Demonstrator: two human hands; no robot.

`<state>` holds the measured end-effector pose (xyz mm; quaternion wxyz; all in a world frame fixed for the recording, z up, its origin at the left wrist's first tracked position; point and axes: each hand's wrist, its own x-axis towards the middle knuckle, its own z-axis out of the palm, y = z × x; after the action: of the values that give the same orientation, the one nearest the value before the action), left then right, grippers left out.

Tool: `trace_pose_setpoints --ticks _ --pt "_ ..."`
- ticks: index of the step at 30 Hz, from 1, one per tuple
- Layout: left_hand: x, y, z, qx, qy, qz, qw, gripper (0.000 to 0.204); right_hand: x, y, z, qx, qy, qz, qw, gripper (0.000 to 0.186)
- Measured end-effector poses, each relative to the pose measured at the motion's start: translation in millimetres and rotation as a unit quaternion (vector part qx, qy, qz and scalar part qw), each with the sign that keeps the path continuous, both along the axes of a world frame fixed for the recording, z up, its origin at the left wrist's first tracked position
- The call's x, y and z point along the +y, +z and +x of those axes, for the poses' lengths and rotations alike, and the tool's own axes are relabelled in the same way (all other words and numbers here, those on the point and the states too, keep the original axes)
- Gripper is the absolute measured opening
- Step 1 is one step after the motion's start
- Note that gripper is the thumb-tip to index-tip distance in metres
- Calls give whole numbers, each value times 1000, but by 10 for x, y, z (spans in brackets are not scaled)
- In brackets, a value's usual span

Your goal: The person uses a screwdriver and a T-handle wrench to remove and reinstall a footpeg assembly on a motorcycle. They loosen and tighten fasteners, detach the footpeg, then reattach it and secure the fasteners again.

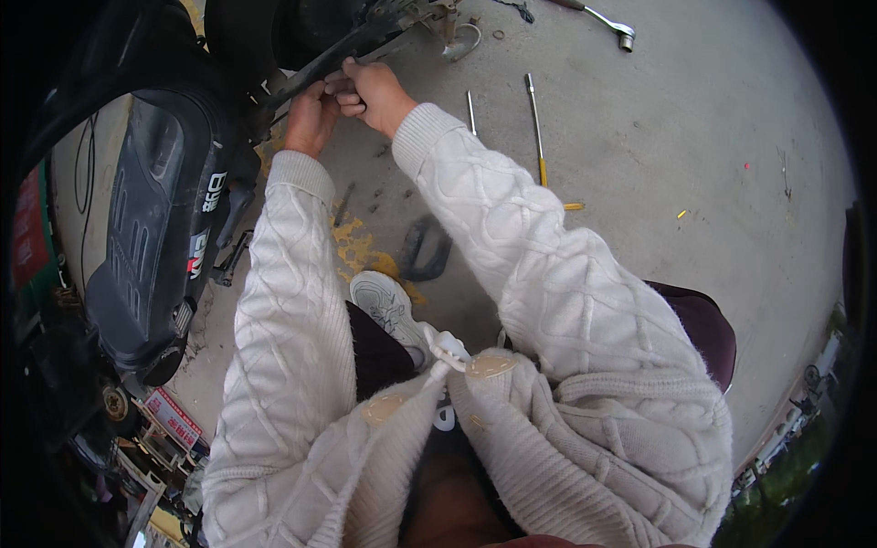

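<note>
Both of my hands meet at a dark frame bar (333, 57) on the underside of a black scooter (137, 247), at the top of the view. My left hand (311, 121) is closed beside the bar, its fingertips partly hidden. Against it, my right hand (375, 91) has curled fingers, with thumb and forefinger pinched together at the bar. Whatever small part lies between the fingers is too hidden to make out.
On the concrete floor to the right lie a long yellow-handled tool (536, 128), a thin metal rod (470, 111) and a ratchet wrench (624, 38). A dark loop-shaped part (426, 248) lies near my white shoe (384, 306). A metal ring (498, 35) rests farther off.
</note>
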<state>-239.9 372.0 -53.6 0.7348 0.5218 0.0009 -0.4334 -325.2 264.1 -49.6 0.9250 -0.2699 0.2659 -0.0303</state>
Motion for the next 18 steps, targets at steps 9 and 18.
trace_pose_setpoints --ticks 9,18 --pt "-178 -31 -162 -60 52 -52 995 19 -819 -748 -1668 419 190 -678 572 44" --pt "-290 -263 -17 -10 97 -129 987 15 -717 -1186 -2913 455 224 -656 558 34"
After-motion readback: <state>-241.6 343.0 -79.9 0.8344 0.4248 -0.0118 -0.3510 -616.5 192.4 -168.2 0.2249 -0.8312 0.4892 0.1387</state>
